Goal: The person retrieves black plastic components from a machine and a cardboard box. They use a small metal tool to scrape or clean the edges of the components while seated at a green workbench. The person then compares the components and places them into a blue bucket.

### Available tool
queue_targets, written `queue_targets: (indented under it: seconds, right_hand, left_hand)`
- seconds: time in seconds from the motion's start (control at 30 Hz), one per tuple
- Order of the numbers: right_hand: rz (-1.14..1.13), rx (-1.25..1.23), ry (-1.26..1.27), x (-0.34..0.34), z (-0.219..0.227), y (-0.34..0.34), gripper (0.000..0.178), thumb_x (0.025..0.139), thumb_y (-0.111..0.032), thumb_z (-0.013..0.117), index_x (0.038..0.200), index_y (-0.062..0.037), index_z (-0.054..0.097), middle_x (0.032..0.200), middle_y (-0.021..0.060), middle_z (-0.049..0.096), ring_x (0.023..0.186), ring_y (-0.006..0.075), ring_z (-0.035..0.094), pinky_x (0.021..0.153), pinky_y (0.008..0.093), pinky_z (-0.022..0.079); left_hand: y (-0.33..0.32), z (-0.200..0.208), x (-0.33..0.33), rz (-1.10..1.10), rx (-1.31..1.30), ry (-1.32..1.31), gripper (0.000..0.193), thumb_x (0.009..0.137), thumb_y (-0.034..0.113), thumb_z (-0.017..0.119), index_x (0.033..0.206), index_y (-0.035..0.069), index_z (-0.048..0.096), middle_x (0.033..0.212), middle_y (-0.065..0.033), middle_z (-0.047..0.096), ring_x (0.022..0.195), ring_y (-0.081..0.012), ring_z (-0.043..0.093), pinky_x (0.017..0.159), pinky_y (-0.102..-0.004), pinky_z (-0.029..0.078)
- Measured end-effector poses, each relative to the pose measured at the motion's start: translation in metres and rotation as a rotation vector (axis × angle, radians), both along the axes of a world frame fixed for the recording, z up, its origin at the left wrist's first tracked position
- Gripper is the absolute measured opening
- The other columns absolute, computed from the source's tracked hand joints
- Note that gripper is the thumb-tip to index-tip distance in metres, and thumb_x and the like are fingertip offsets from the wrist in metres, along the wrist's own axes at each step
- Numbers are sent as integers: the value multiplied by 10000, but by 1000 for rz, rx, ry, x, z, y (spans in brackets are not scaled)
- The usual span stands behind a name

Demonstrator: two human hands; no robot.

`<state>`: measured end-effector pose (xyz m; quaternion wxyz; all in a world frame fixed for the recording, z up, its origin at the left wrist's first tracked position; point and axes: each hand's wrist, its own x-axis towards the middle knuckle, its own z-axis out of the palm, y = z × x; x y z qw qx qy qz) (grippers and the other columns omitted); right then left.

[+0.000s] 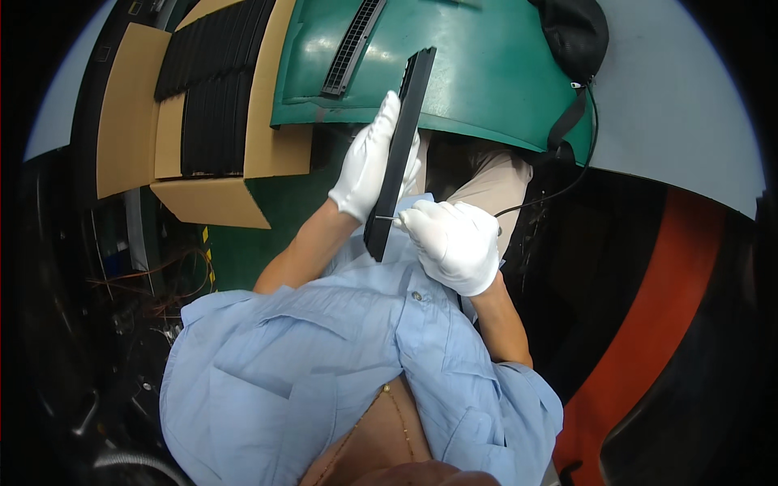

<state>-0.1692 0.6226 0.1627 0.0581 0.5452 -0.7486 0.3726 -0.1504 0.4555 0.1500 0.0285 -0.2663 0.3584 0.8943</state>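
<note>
My left hand, in a white glove, grips a long black plastic bar that stands on edge and tilts, its far end up and to the right. The thumb and fingers lie on both sides of it. My right hand, also gloved in white, is closed round a tool whose thin metal shaft sticks out to the left. The shaft's tip meets the bar near its lower end; the tool's handle is hidden in the fist. Beyond my hands, a slotted black strip lies on the green mat.
At left an open cardboard box holds stacked black bars, with flaps spread toward me. A black bag sits at the mat's right edge, and a black cable curves down to my right. An orange-red strip runs at far right.
</note>
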Motion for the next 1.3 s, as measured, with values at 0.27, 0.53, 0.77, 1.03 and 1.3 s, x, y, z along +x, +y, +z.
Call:
queue_targets:
  seconds: [0.27,0.53,0.77,1.03,1.3]
  right_hand:
    - [-136,-3,22,-14,3,3,267,672,-25,709,926,-86,654,719,39,581,564,208,569,499,324,433]
    - [-271,-162,113,-53,13,1,243,725,46,763,944,-30,691,766,109,663,619,258,666,559,320,528]
    - [-484,-34,20,-91,-17,-2,94,879,-95,664,968,-101,693,805,59,667,639,228,650,572,320,518]
    - [-247,-174,-1007,-66,12,-23,296,911,-221,721,1156,-59,684,960,24,665,876,102,611,801,252,505]
    - [-229,16,-784,-35,35,-9,255,981,-226,604,1149,-36,578,978,142,692,797,299,710,749,356,556]
  left_hand:
    - [16,13,40,-144,-207,-67,546,1085,511,280,770,123,498,545,32,391,385,-87,312,388,-247,279]
    - [24,26,55,-242,-75,-46,520,1074,539,274,829,136,492,505,22,344,362,-118,327,372,-276,281]
    - [21,12,56,-282,-345,79,502,1069,535,299,979,96,525,555,26,391,408,-94,362,411,-250,316]
    - [-13,-34,19,-318,-920,425,499,1097,410,305,1104,-8,577,853,-50,581,790,-145,550,749,-275,455]
    - [20,6,17,28,-567,108,683,1094,497,235,647,68,521,481,14,430,362,-56,362,368,-240,289]
